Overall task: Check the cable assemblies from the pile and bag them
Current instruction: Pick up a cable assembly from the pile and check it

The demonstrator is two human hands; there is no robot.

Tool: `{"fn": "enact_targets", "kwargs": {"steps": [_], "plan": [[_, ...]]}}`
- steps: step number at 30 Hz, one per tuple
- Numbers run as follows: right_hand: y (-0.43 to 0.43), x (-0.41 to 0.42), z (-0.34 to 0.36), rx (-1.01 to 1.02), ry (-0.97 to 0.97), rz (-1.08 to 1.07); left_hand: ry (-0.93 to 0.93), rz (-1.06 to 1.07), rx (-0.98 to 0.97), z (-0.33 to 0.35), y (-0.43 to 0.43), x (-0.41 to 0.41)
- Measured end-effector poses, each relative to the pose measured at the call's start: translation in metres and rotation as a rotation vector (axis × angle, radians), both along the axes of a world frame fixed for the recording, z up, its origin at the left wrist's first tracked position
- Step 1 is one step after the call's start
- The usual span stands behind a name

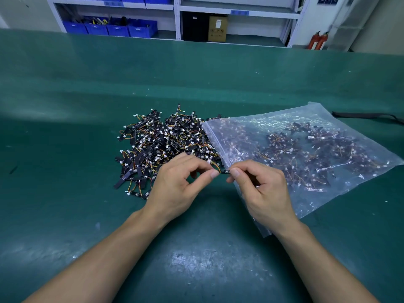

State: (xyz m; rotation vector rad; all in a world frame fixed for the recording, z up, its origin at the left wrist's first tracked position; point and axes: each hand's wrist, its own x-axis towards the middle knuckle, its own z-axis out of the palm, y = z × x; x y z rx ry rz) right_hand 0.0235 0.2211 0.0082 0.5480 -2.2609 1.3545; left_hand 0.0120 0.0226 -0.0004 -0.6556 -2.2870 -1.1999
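A pile of cable assemblies (161, 145), small black strips with orange-yellow wires and white plugs, lies on the green table. To its right a clear zip bag (306, 149) lies flat with several assemblies inside, its mouth toward the pile. Just in front of the bag's mouth, my left hand (181, 184) and my right hand (260, 189) pinch one cable assembly (223, 170) between them. The left fingers hold its wire and white plug end; the right thumb and finger hold its black strip.
The green table mat (196, 259) stretches all around. A black strap (367, 115) lies at the far right. Behind the table stand white shelves with blue bins (113, 28), a cardboard box (217, 29) and red fire extinguishers (318, 40).
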Motion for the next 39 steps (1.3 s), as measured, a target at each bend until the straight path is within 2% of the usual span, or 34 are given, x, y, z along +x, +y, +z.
{"fn": "enact_targets", "kwargs": {"steps": [6,15,18,30,39], "plan": [[0.0021,0.0006,-0.0016,0.044,-0.039,0.006,0.086,-0.056,-0.059,0.0007,0.0007,0.0005],[0.0017,0.0017,-0.0020,0.089,-0.111,0.066,0.112,-0.134,-0.133,-0.0001,-0.0003,0.0000],[0.0004,0.0011,-0.0033,0.117,-0.101,0.068,0.110,-0.150,-0.136,-0.0005,-0.0004,-0.0004],[-0.0004,0.0009,-0.0016,0.020,-0.086,0.022,0.012,-0.123,-0.069,0.0024,-0.0008,0.0013],[0.0001,0.0022,-0.0014,0.060,-0.066,0.029,0.040,-0.112,-0.079,0.0046,-0.0005,0.0018]]}}
